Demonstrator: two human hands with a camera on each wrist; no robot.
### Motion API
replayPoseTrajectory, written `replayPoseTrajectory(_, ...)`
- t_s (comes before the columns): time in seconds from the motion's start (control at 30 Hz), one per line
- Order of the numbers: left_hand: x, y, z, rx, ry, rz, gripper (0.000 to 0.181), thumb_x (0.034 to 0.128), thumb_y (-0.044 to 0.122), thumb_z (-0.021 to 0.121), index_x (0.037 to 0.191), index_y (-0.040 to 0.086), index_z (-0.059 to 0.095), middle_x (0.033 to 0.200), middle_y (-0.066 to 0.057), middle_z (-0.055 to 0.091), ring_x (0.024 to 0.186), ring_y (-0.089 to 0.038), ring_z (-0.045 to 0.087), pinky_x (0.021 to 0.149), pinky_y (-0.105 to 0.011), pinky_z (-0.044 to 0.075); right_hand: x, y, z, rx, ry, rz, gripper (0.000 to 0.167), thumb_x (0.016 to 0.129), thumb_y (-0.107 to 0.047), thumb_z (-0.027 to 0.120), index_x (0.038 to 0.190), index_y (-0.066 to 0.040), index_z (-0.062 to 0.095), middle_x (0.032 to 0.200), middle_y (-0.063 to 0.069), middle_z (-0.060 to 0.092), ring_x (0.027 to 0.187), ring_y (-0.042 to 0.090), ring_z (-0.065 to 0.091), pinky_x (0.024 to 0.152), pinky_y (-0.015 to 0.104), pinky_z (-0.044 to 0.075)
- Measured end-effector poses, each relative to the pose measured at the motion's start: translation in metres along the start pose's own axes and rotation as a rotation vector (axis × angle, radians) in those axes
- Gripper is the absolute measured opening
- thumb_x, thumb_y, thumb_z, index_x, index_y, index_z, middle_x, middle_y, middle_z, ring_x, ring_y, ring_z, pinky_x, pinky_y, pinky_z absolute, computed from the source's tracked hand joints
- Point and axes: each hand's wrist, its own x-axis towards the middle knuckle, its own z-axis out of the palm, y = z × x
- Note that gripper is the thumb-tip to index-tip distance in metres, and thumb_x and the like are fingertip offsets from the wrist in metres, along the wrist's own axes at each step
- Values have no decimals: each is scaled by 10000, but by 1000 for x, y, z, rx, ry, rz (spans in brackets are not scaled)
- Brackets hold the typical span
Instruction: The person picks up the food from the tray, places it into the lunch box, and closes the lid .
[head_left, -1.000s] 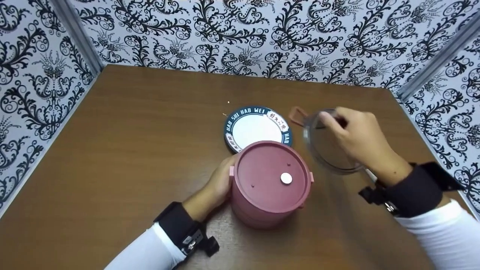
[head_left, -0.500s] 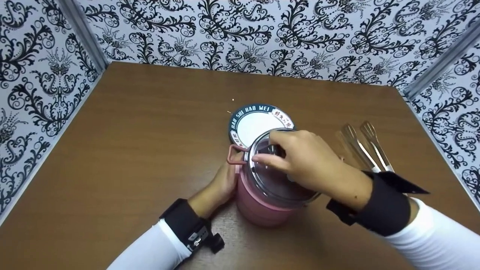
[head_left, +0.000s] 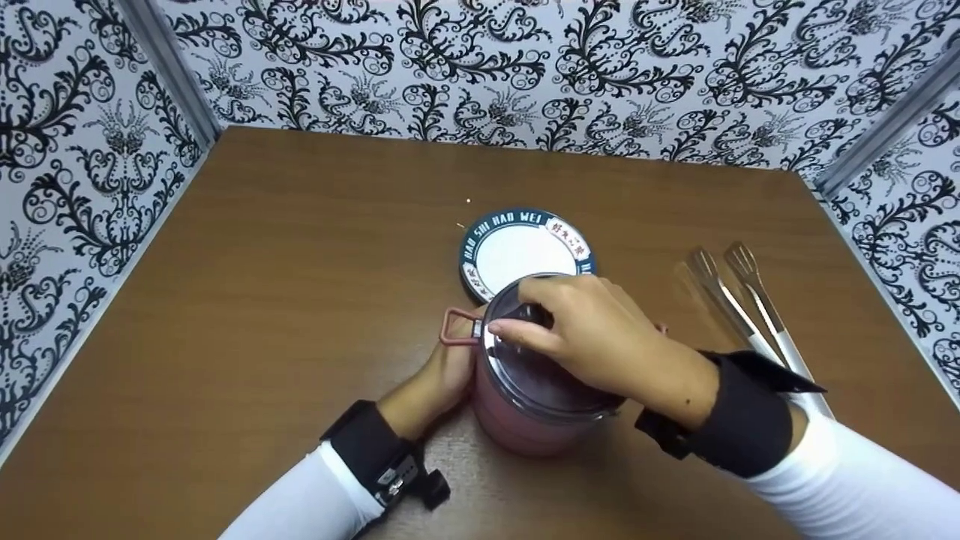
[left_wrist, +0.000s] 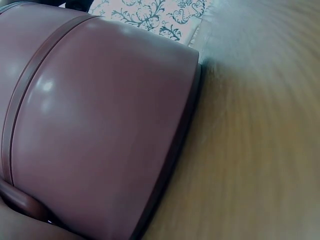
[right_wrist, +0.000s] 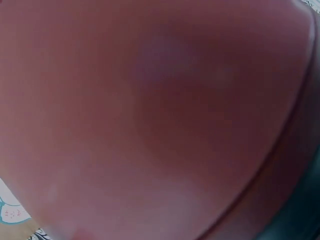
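A pink pot [head_left: 517,435] stands on the table, its smooth side filling much of the left wrist view. My left hand [head_left: 451,367] holds it by its left side, fingers partly hidden behind the wall. Over its top lies a clear lid [head_left: 525,386] with a shiny rim, which appears to sit level on the pot. My right hand [head_left: 589,330] grips the lid from above near its middle; palm and fingers cover most of that grip. A pink wire loop [head_left: 459,328] sticks out at the left rim. In the right wrist view, a blurred pink surface [right_wrist: 125,125] fills nearly everything.
Just behind the pot is a round plate [head_left: 517,251] with a blue lettered border, partly covered by it. Metal tongs [head_left: 757,307] with white handles lie on the right, partly under the right forearm. Patterned walls [head_left: 480,75] enclose the brown table [head_left: 300,247].
My right hand has brought the clear lid from the right of the pot onto its top, then slightly lower and left. The tongs have come into view. My left hand stays on the pot.
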Motion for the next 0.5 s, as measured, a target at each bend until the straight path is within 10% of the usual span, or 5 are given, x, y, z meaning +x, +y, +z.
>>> replayPoseTrajectory(0.5, -1, 3, -3, 64, 7, -19, 535, 1064, 299, 260, 1352, -41, 556, 1230, -204, 678, 1042, -141, 695, 967, -345, 550, -1, 4, 1, -65, 14, -85, 396, 962, -566, 563, 833, -194, 605, 745, -61, 604, 682, 132, 589, 633, 364, 518)
